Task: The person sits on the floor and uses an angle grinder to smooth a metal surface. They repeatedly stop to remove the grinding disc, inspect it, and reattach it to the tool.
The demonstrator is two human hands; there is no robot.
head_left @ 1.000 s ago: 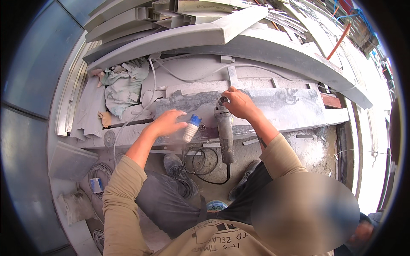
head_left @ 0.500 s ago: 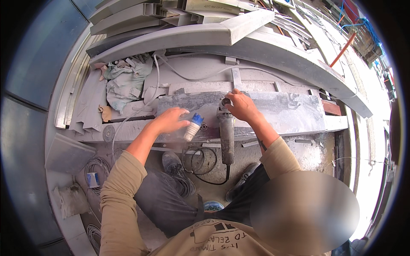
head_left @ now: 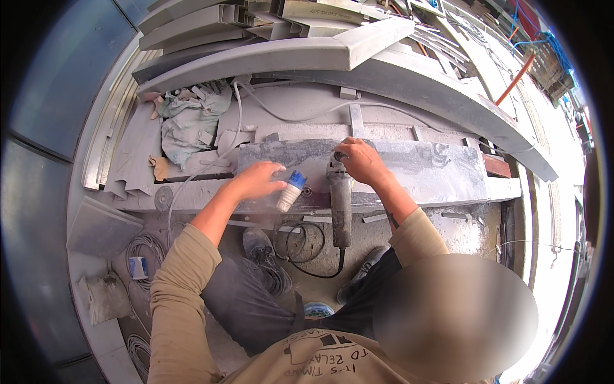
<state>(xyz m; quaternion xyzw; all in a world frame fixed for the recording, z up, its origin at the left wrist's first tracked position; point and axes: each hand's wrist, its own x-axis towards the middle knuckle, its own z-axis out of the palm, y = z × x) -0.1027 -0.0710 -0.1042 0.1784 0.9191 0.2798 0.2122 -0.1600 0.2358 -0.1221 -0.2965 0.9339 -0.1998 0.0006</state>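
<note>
Grey stone slab [head_left: 409,169] ground by angle grinder [head_left: 339,198] clasped in right hand [head_left: 361,160]; left hand [head_left: 256,181] steadying beside it (fingers loosely curled near a white-blue plug [head_left: 290,191]).

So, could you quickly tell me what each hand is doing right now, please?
Left hand: open, resting on the stone slab.
Right hand: closed on the angle grinder.
</note>
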